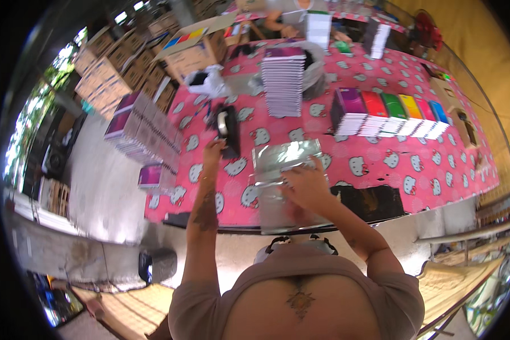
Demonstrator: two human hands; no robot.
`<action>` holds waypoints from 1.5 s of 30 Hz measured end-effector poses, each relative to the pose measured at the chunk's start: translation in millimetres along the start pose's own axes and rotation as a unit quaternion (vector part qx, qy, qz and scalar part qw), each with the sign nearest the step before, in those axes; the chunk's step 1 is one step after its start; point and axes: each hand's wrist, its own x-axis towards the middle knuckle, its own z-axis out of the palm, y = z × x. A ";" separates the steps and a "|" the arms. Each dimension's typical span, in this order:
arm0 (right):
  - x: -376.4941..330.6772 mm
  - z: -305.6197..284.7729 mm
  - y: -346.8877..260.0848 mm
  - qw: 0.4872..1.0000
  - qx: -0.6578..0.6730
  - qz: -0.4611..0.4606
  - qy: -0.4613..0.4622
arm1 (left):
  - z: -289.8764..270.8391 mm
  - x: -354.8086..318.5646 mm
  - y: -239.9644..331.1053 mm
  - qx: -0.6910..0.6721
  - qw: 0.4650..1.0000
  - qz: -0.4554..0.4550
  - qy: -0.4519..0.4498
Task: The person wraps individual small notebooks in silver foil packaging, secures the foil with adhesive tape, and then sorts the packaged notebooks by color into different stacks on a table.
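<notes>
My left hand point(213, 151) reaches to the near left edge of a black tape dispenser point(230, 133). Its fingers are drawn together there; whatever they pinch is too small to make out. A roll of tape point(222, 123) sits in the dispenser. My right hand point(307, 182) lies with spread fingers on shiny clear plastic sheets or bags point(275, 204), which stretch to the table's near edge. Another glossy fold of the plastic point(286, 152) lies just beyond my fingers.
Behind the plastic rises a tall stack of purple-topped notebooks point(283, 85). Colour-sorted stacks point(374, 113) stand right, wrapped bundles point(144, 127) left. A black patch point(368, 203) lies near the front edge. An open carton point(195, 56) and a co-worker's hand point(289, 31) are at the far side.
</notes>
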 end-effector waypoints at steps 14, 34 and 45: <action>-3.2 11.6 -2.3 1.000 -0.004 0.019 0.023 | 9.5 -69.4 29.5 0.334 0.922 0.186 -0.067; -47.2 13.2 96.0 0.979 0.204 0.018 -0.002 | 111.1 -138.3 103.5 0.201 0.812 0.423 -0.347; -46.4 24.6 81.5 0.980 0.195 -0.037 -0.009 | 168.5 -151.7 74.8 0.293 0.803 0.448 -0.261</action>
